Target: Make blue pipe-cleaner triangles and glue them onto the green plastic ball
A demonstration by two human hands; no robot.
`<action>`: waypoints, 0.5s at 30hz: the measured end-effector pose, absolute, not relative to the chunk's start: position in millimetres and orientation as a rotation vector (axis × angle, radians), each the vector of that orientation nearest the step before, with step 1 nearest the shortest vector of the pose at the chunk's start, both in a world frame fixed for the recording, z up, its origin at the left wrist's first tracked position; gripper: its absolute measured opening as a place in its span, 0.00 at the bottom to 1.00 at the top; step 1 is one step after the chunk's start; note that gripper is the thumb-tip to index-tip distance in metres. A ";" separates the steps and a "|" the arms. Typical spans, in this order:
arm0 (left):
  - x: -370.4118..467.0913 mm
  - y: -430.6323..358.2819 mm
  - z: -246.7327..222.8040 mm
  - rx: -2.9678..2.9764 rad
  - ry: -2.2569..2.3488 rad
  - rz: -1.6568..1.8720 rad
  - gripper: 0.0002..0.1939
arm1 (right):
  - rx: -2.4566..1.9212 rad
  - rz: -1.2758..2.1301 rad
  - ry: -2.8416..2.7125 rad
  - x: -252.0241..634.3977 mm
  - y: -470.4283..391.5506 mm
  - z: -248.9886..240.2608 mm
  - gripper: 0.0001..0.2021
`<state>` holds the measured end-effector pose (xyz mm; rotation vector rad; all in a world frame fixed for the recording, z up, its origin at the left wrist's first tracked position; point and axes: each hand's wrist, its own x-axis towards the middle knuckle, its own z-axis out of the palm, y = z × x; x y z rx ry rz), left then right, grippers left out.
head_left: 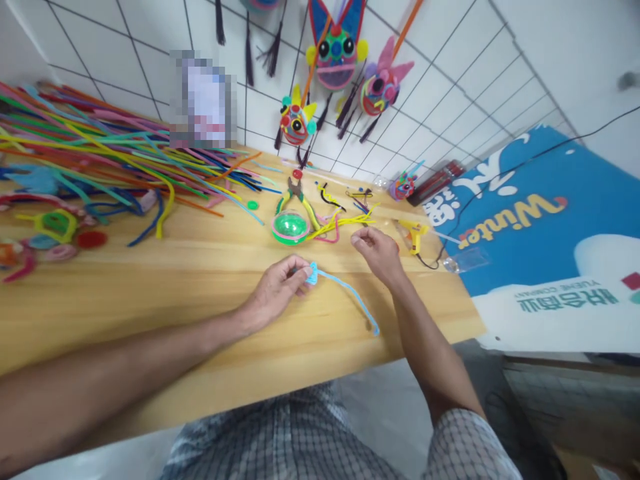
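A light-blue pipe cleaner (350, 288) is wound into a small flat coil at one end, pinched between the thumb and fingers of my left hand (280, 285). Its loose tail curves away to the right over the wooden table, ending in a small bend. My right hand (377, 252) hovers to the right of the coil, apart from it, with thumb and fingers curled together and nothing visible in them. Just beyond my left hand sits a shiny green bowl-like half shell (291, 228) with a pink rim. Behind that lie pliers (296, 193) with yellow-green handles.
Many coloured pipe cleaners (100, 143) are heaped at the left. Yellow pipe cleaner pieces (350, 222) lie beyond my hands. A yellow glue gun (415, 235) with a cord is at the right. Decorated masks (337, 57) hang on the white grid wall above the wooden table (200, 360).
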<state>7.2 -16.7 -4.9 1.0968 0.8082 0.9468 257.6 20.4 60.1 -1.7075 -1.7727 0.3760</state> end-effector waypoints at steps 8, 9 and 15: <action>6.4 -17.1 -4.2 1.145 0.807 0.933 0.15 | -2.105 0.137 -1.384 336.8 27.0 43.6 0.14; 6.3 -17.1 -3.7 1.143 0.804 0.931 0.15 | -2.126 0.112 -1.342 345.8 25.9 40.9 0.15; 6.7 -17.5 -0.9 1.131 0.794 0.940 0.16 | -2.243 -0.085 -1.038 394.3 25.2 31.0 0.16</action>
